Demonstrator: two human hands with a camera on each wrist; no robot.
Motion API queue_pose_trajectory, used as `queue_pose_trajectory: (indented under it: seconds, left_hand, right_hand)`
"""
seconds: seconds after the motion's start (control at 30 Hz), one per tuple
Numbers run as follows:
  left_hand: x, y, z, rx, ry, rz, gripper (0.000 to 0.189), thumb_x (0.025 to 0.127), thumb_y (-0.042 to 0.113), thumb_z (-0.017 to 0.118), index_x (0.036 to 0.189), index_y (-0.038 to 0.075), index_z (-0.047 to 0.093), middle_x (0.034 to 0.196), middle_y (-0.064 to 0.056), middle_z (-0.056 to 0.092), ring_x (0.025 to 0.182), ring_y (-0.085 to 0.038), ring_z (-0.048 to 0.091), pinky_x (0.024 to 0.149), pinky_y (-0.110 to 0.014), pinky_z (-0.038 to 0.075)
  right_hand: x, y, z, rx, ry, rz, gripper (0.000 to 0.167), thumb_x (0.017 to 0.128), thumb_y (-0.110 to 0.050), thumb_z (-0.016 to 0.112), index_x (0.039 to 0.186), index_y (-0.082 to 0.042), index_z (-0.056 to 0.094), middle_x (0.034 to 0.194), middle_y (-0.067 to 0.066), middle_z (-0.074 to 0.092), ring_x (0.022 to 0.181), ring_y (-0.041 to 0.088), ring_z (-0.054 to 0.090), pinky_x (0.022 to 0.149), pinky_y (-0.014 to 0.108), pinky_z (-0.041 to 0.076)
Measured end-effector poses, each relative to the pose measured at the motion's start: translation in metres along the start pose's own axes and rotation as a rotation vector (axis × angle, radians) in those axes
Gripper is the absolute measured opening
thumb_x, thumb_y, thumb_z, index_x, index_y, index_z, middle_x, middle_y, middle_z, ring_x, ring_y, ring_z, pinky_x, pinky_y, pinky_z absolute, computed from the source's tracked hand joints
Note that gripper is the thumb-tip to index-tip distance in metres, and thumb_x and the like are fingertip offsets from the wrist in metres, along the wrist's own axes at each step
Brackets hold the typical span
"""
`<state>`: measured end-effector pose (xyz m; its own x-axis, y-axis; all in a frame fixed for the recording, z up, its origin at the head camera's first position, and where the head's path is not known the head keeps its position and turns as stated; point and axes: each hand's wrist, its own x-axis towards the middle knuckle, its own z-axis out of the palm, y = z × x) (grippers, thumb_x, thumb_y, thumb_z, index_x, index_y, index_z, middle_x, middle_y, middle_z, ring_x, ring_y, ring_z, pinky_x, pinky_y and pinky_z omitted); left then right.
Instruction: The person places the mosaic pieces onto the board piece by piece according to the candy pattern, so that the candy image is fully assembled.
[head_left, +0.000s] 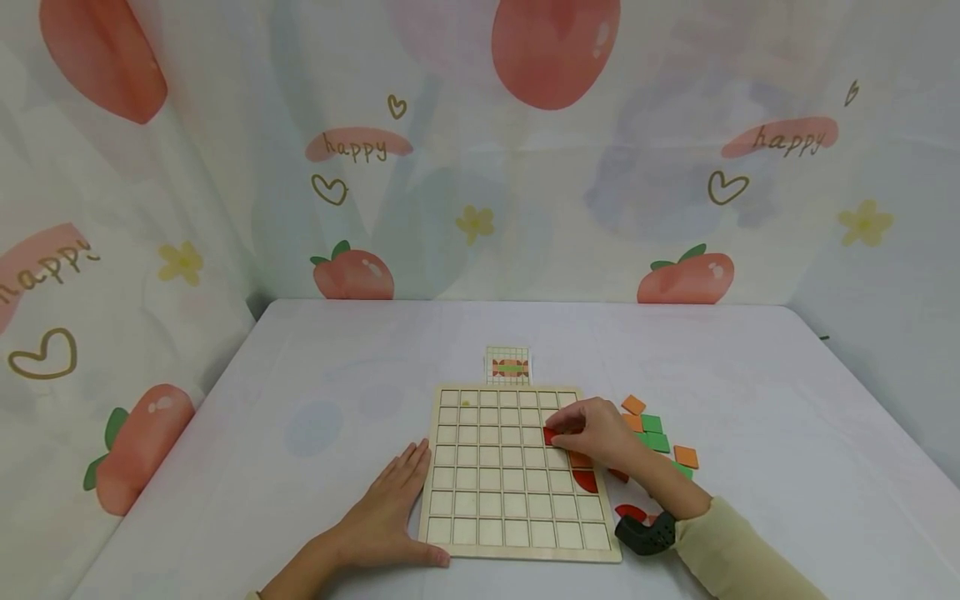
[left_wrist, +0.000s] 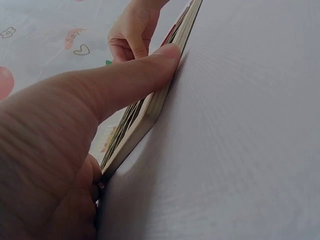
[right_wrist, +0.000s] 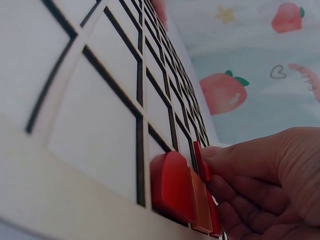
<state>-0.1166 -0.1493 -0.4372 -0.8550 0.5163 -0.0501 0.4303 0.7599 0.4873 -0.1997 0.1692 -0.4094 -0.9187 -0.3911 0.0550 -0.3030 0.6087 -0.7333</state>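
A wooden grid board (head_left: 517,553) lies on the table with rows of square cells. My left hand (head_left: 382,517) rests at its near left corner, fingers stretched along the left side and thumb on the front edge. In the left wrist view, the thumb (left_wrist: 135,77) lies straight over the board's rim. With thumb and fingertips my right hand (head_left: 596,433) pinches a small red tile (right_wrist: 201,162) over a cell near the right side. In the right wrist view, an orange tile (right_wrist: 201,202) and a red rounded tile (right_wrist: 172,185) sit in the edge column beside it.
Right of the board lie loose orange tiles (head_left: 686,457), green tiles (head_left: 655,442) and red rounded pieces (head_left: 630,512), partly hidden by the right forearm. A small pattern card (head_left: 508,353) is behind the board. The right wrist wears a black device (head_left: 645,534).
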Motion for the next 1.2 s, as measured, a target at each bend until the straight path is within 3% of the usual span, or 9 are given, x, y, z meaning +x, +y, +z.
queue_pose_trajectory:
  seconds: [0.3, 0.67, 0.87, 1.03, 1.2]
  left_hand:
    - [0.0, 0.0, 0.001, 0.001, 0.003, 0.005, 0.124, 0.063, 0.078, 0.056, 0.147, 0.001, 0.007, 0.153, -0.009, 0.003, 0.138, -0.022, -0.002, 0.109, -0.044, 0.007]
    - [-0.002, 0.001, -0.001, -0.01, 0.007, 0.008, 0.123, 0.064, 0.076, 0.059, 0.146, 0.0, 0.008, 0.153, -0.009, 0.003, 0.138, -0.023, -0.001, 0.109, -0.046, 0.008]
    - [-0.001, 0.001, -0.001, -0.01, 0.009, 0.01, 0.124, 0.064, 0.076, 0.059, 0.146, 0.0, 0.008, 0.153, -0.01, 0.004, 0.138, -0.023, -0.001, 0.109, -0.045, 0.008]
    - [-0.001, 0.0, 0.0, -0.005, 0.014, 0.015, 0.124, 0.063, 0.076, 0.059, 0.146, -0.001, 0.009, 0.153, -0.01, 0.004, 0.138, -0.023, -0.001, 0.109, -0.045, 0.008]
    - [-0.001, 0.0, 0.0, -0.004, 0.013, 0.015, 0.124, 0.063, 0.076, 0.059, 0.146, -0.001, 0.009, 0.153, -0.01, 0.004, 0.138, -0.023, 0.0, 0.109, -0.045, 0.008]
  right_hand:
    - [-0.004, 0.005, -0.001, 0.022, 0.083, 0.01, 0.019, 0.079, -0.009, 0.072, 0.096, -0.001, 0.071, 0.091, 0.005, 0.068, 0.085, 0.021, 0.062, 0.074, 0.035, 0.052]
    - [-0.017, 0.02, -0.018, 0.008, 0.118, 0.026, 0.021, 0.08, -0.011, 0.071, 0.1, -0.004, 0.071, 0.095, 0.004, 0.068, 0.093, 0.025, 0.059, 0.074, 0.033, 0.051]
    - [-0.026, 0.026, -0.031, -0.039, 0.164, 0.093, 0.023, 0.08, -0.012, 0.071, 0.102, -0.005, 0.07, 0.099, 0.006, 0.065, 0.093, 0.025, 0.056, 0.067, 0.028, 0.051]
    - [-0.031, 0.032, -0.039, -0.052, 0.181, 0.105, 0.023, 0.08, -0.013, 0.071, 0.102, -0.004, 0.07, 0.098, 0.006, 0.066, 0.091, 0.025, 0.057, 0.073, 0.031, 0.052]
    - [-0.037, 0.04, -0.05, -0.058, 0.22, 0.097, 0.024, 0.08, -0.011, 0.072, 0.102, -0.001, 0.069, 0.101, 0.012, 0.066, 0.091, 0.027, 0.06, 0.07, 0.023, 0.051]
